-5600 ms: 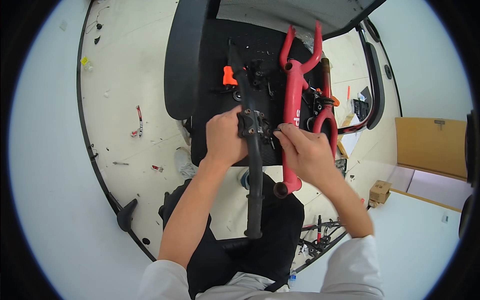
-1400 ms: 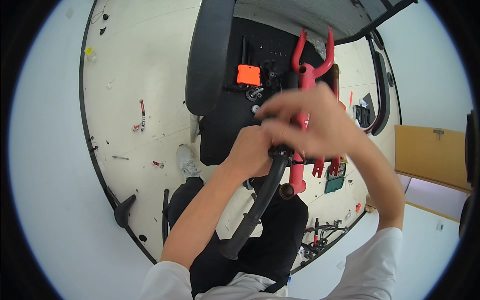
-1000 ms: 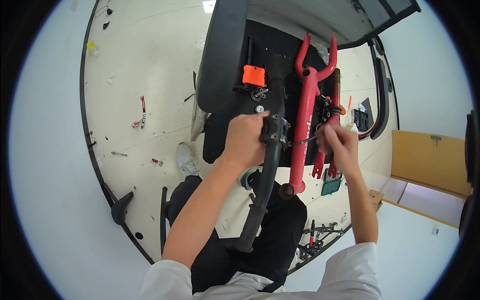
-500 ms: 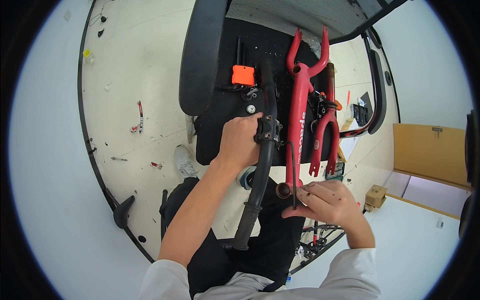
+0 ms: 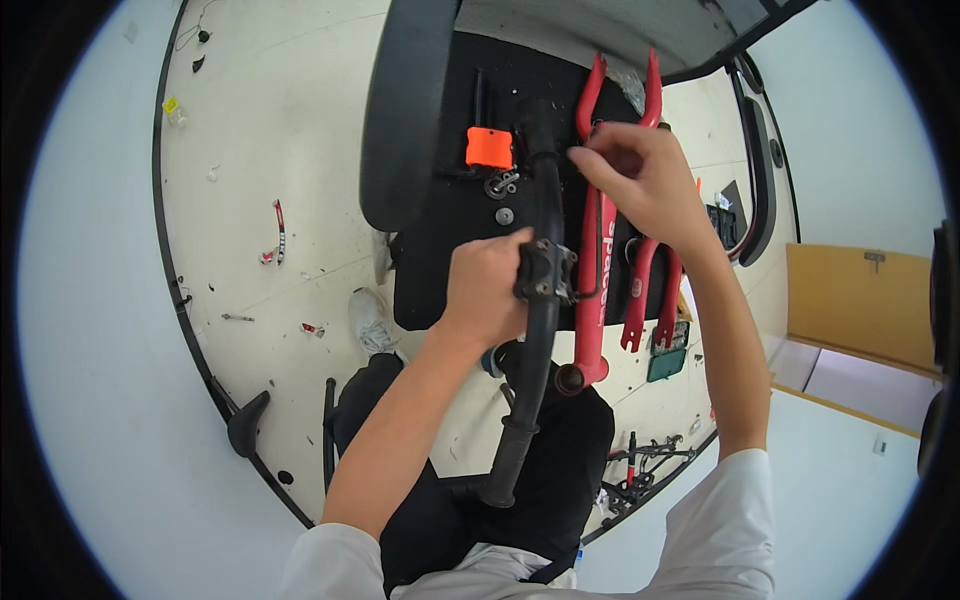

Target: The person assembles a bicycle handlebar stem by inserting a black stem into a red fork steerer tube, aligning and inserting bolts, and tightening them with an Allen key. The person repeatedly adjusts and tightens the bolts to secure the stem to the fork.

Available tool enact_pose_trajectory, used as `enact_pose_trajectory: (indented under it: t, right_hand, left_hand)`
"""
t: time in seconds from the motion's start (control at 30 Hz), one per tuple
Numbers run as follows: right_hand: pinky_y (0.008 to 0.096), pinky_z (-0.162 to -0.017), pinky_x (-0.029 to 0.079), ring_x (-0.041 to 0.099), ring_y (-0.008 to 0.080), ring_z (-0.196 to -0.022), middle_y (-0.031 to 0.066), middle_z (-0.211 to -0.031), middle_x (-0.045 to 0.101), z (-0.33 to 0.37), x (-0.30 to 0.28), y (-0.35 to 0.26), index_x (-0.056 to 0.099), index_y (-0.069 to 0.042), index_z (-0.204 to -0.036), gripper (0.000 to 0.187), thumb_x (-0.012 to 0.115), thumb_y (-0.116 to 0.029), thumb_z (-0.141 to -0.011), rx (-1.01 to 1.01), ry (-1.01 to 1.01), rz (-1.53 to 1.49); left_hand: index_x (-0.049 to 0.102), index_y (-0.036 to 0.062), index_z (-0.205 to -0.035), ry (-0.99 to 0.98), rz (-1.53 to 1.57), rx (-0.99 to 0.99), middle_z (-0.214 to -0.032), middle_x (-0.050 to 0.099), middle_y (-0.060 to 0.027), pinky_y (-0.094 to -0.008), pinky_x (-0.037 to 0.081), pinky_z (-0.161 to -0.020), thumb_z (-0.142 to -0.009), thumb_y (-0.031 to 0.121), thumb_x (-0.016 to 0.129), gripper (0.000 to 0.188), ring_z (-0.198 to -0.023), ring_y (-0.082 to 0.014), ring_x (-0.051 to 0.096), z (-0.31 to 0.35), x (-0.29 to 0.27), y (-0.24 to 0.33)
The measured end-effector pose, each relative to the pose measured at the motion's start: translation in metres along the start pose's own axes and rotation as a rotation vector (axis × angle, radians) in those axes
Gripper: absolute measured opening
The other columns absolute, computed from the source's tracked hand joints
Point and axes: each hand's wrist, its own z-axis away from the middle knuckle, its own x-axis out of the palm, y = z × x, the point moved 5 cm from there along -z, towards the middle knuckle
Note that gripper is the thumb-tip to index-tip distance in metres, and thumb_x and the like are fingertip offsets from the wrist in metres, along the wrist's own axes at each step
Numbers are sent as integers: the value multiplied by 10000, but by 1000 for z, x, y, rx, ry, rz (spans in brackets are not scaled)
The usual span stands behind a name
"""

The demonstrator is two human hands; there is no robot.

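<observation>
My left hand [image 5: 487, 287] is closed around the clamp at the middle of a black handlebar [image 5: 548, 190], which runs lengthwise over my lap and the seat. A bolted black stem clamp [image 5: 546, 270] shows beside its fingers. From the clamp's right side a dark hex key [image 5: 599, 245] sticks out and bends away from me, over the pink bicycle frame [image 5: 592, 330]. My right hand [image 5: 648, 180] has curled fingers at the key's far end, which the hand hides. The frame lies on the black chair seat, its open tube end toward me.
On the seat lie an orange tool holder [image 5: 489, 148], a small round metal part [image 5: 504, 215] and a pink fork [image 5: 640, 285]. A black armrest [image 5: 405, 120] stands at left. Loose parts and a saddle [image 5: 246, 422] are on the floor; a cardboard box door panel [image 5: 850, 305] is at right.
My right hand has moved away from me, from the frame's near end to its far part. The hex key has swung from pointing toward me to pointing away. My left hand keeps its hold.
</observation>
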Motion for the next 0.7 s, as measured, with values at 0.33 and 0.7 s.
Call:
enact_pose_trajectory:
  t: [0.33,0.7]
  right_hand:
    - [327,-481,402,551,231,-484,99,-614,573,169,12,2,626,7,-800,117,616,-27,-912,100,369,243]
    - [280,-424,368,462,149,-459,-10,-565,376,138,21,-88,455,-91,-616,450,825,-298,-767,-736,-247,490]
  left_hand:
    - [663,-21,-818,14,135,-146,-723,724,-79,-268,532,-630,-597,2,705,227,-629,-163,692,-4,-12,-11]
    - [689,8,-837,-19,-118,-66,-675,674,-123,-345,512,-576,-634,86,748,225,-598,-309,667,-2,2,-17]
